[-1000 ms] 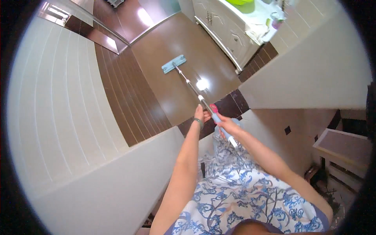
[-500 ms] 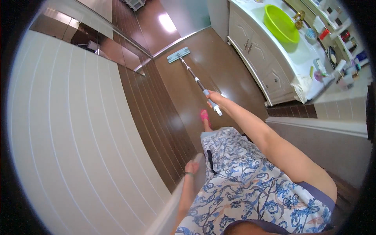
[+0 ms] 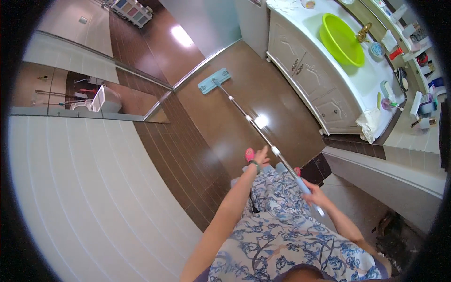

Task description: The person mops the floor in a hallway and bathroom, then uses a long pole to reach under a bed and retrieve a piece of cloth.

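A flat mop with a teal head (image 3: 213,81) lies on the glossy brown floor, pushed far ahead near the glass partition. Its thin metal handle (image 3: 249,117) runs back to me. My right hand (image 3: 315,197) is closed around the blue grip at the near end of the handle. My left hand (image 3: 260,157), with a dark band on the wrist, is stretched forward with its fingers apart, just beside the handle's middle; I cannot tell whether it touches. I wear a blue and white patterned dress (image 3: 282,235).
A white vanity cabinet (image 3: 305,80) with a green basin (image 3: 342,40) and several toiletries stands at the right. A white tiled wall (image 3: 70,188) fills the left. A pink slipper (image 3: 249,154) shows on my foot. A low white ledge (image 3: 385,174) lies right of me.
My left hand was down by my side half a second ago and is now raised beside the mop handle. My right hand keeps its grip and the mop head has hardly moved.
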The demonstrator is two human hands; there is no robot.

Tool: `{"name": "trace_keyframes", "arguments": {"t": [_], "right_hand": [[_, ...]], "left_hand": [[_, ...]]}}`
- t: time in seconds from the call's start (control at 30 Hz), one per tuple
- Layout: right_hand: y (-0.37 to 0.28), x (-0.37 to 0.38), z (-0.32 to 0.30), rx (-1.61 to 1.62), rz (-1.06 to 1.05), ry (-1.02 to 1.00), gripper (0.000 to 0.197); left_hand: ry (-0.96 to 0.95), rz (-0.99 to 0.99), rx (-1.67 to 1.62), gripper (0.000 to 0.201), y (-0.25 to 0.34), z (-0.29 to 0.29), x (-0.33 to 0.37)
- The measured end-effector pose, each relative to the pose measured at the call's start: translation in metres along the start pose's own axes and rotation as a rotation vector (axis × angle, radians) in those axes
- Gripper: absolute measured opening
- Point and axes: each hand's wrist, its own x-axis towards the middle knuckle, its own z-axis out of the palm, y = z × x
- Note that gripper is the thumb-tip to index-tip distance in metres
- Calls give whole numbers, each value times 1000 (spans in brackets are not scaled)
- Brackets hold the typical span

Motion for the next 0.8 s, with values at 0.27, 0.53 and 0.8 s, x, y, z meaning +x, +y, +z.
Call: {"name": "trace_keyframes", "arguments": {"t": [0.27,0.53,0.8], "right_hand": [[80,-254,-23,-15,426,341,67],[125,-406,-31,-17,668,538,72],[74,-298,-131,-38,713,466,71]], "left_hand": [[-291,-347,-217,24,-187,184,10],[-462,-648,8,15,-353,314,-76],[-427,-301,-42,14,-239,351,1]]}}
